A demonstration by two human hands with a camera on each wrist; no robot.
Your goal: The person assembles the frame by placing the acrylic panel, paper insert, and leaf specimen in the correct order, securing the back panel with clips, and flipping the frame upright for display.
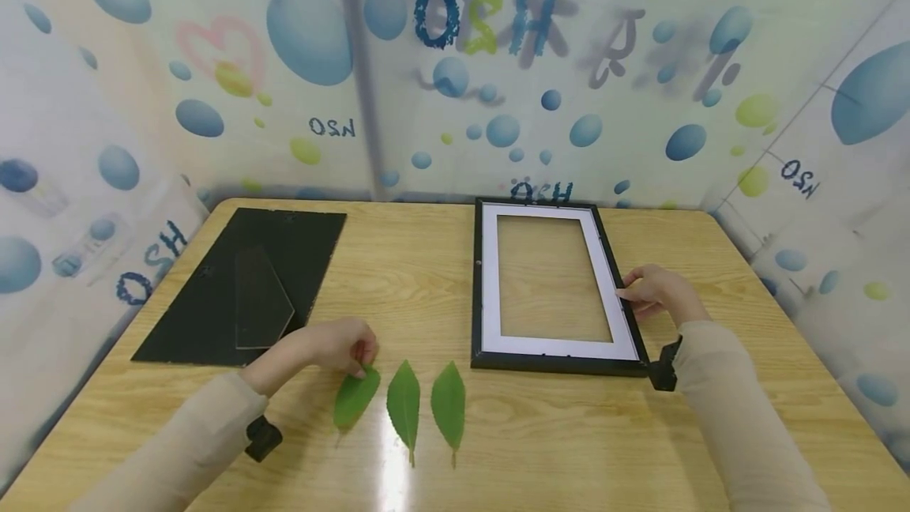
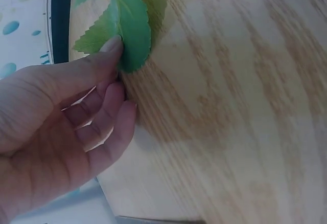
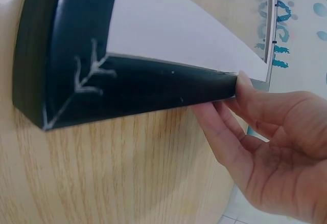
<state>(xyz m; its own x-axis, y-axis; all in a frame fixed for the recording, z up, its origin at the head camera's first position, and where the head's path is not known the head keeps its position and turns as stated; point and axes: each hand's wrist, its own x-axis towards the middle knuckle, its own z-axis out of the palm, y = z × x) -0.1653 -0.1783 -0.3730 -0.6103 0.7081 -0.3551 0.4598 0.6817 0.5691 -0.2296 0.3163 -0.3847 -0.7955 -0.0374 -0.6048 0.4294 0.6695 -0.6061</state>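
Observation:
My left hand (image 1: 341, 344) pinches the tip of a green leaf (image 1: 355, 398) between thumb and fingers, low over the table. In the left wrist view the thumb lies on the leaf's (image 2: 134, 22) face. Beside it, a second leaf (image 1: 404, 405) and a third leaf (image 1: 448, 405) lie in a row, stems toward me. On the right, my right hand (image 1: 661, 295) grips the right side of a black picture frame (image 1: 554, 364) with a white mat (image 1: 490, 291). The right wrist view shows the thumb on top of the frame's edge and fingers (image 3: 214, 127) beneath it.
A black backing board (image 1: 195, 310) with a fold-out stand (image 1: 259, 303) lies at the table's left. The wooden table (image 1: 405, 283) meets patterned cloth walls (image 1: 455, 133) at its back and sides.

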